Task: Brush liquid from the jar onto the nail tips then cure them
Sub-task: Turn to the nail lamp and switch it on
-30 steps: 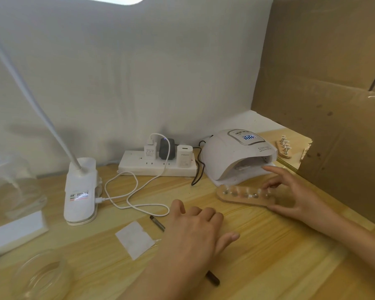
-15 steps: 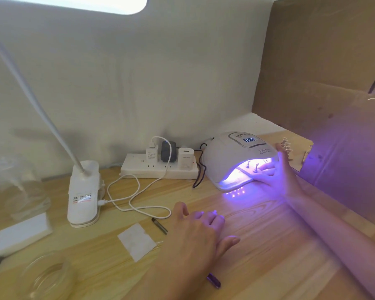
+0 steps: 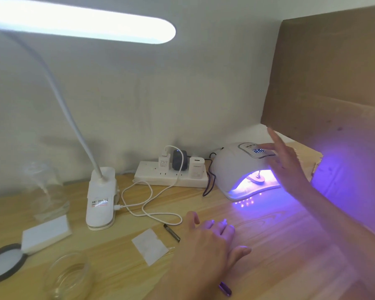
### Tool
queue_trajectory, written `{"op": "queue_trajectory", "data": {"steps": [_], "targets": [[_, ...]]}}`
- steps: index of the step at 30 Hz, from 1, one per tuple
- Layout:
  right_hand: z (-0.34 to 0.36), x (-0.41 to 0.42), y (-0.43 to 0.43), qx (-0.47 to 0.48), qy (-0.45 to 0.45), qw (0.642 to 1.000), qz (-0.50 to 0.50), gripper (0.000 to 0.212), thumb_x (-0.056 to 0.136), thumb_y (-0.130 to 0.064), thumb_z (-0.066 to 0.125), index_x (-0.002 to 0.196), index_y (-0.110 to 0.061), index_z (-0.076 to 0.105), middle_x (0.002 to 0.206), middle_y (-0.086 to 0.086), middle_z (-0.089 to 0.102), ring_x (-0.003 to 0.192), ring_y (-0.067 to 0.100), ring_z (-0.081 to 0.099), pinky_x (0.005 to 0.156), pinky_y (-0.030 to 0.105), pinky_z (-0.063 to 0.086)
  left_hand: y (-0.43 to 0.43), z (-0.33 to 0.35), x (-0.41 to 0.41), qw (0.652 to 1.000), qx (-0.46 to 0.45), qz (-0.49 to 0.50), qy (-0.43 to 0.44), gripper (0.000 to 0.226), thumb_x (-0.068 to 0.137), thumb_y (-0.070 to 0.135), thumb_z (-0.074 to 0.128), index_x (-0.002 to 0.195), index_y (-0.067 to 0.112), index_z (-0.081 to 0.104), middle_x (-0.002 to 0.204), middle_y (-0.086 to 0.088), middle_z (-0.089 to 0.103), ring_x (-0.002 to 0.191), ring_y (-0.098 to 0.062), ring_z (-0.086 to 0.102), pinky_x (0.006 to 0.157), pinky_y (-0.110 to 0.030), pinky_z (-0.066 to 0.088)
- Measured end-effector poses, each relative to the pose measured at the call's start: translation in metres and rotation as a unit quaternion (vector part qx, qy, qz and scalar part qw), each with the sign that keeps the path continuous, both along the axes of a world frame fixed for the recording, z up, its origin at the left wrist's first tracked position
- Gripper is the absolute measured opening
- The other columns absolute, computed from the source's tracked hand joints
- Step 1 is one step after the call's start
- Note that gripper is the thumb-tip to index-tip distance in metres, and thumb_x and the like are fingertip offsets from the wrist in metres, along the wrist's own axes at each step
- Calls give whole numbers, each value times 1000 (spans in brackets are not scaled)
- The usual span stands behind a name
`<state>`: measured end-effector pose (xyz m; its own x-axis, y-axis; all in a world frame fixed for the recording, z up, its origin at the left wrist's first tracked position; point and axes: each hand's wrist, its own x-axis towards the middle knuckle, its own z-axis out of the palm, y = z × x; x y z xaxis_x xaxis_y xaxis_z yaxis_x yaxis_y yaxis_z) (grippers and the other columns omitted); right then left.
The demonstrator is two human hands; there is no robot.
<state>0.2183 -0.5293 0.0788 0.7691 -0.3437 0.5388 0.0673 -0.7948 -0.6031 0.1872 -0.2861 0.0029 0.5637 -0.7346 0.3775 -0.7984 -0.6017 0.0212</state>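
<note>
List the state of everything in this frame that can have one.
curing lamp, on, violet light glowing, display lit
nail tip holder, inside the curing lamp
desk lamp, on
jar, open, no lid on it
power strip, three plugs in it
brush, lying on the table, partly covered
left hand, open, resting over the brush
right hand, open, beside the curing lamp's display

The bench (image 3: pixel 279 245) is pale wood with a visible grain and a smooth, low-sheen finish. The curing lamp (image 3: pixel 232 167) has a white moulded plastic shell, smooth and slightly glossy. The power strip (image 3: pixel 152 176) and the desk lamp base (image 3: pixel 100 204) look like similar white plastic. The jar (image 3: pixel 67 276) is clear glass. The board (image 3: pixel 325 72) at the right is brown, matt cardboard. A white square (image 3: pixel 149 245) looks like thin matt paper or fibre.
</note>
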Motion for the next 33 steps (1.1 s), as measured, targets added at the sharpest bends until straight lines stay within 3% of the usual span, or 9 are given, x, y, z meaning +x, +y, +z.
{"op": "queue_trajectory", "data": {"steps": [4, 12, 16, 20, 23, 24, 26, 28, 33], "targets": [[9, 13, 11, -133, 77, 988, -17, 79, 90, -5, 58, 156, -29, 22, 130, -4, 65, 120, 27, 54, 96, 37, 40, 1, -1, 0, 1000, 9, 2, 29, 62, 86, 63, 22, 77, 37, 78, 89, 23, 76, 74, 4, 71, 79, -32, 29], [2, 20, 11, -113, 100, 988, -40, 82, 89, -6, 54, 157, -31, 15, 128, -11, 61, 120, 20, 48, 116, 47, 17, 4, 5, -5, 999, 29, 20, 38, 64, 87, 63, 19, 82, 38, 78, 95, 23, 76, 79, 3, 72, 81, -33, 29], [7, 13, 14, -70, 128, 989, -25, 79, 92, -5, 49, 157, -33, 14, 131, -14, 58, 131, 17, 40, 120, 45, 4, 5, 15, -5, 995, 47, -32, 82, 83, 86, 69, 0, 139, 30, 52, 150, 4, 53, 135, -18, 50, 104, -43, 5], [-7, -15, 39, -130, -7, 991, 33, 56, 93, -16, 48, 147, -19, 40, 132, -10, 55, 133, 22, 42, 118, 57, 12, 13, 29, -15, 992, 69, -45, 98, 59, 102, 61, 24, 144, 25, 45, 154, -3, 45, 149, -23, 24, 112, -52, 2], [-21, -43, 68, -176, -7, 973, 152, 44, 91, -32, 41, 132, -25, 55, 131, -10, 56, 128, 23, 46, 112, 53, 29, 29, 22, -15, 991, 68, -44, -102, 45, 100, 55, 27, 126, 45, 62, 121, 22, 68, 125, -5, 56, 106, -40, 39], [-25, -50, 77, -202, 0, 960, 195, 40, 92, -33, 41, 127, -28, 59, 129, -11, 56, 127, 22, 47, 111, 46, 32, 40, 22, -18, 989, 129, -74, -17, 38, 96, 49, 35, 116, 50, 67, 102, 28, 70, 106, 3, 64, 93, -28, 49], [-35, -63, 95, -271, -11, 929, 254, 34, 94, -27, 43, 116, -30, 68, 133, -10, 55, 127, 17, 47, 107, 32, 32, 58, 15, -47, 998, 30, 36, 30, 34, 90, 25, 44, 96, 48, 69, 78, 28, 64, 81, 12, 64, 79, -13, 50], [-42, -73, 111, -301, -26, 911, 282, 34, 93, -22, 45, 112, -30, 72, 142, -7, 50, 129, 12, 44, 107, 25, 31, 112, 18, -59, 989, 126, -39, -68, 40, 103, 17, 35, 94, 52, 54, 77, 34, 47, 81, 23, 52, 86, -4, 37], [-35, -81, 153, -319, -68, 890, 318, 33, 98, -26, 44, 95, -21, 77, 120, -4, 62, 108, 15, 57, 91, 29, 44, 236, 4, -66, 993, -37, -76, -80, 19, 106, 25, 41, 116, 32, 56, 80, 17, 54, 70, -4, 46, 69, -19, 45]]}}
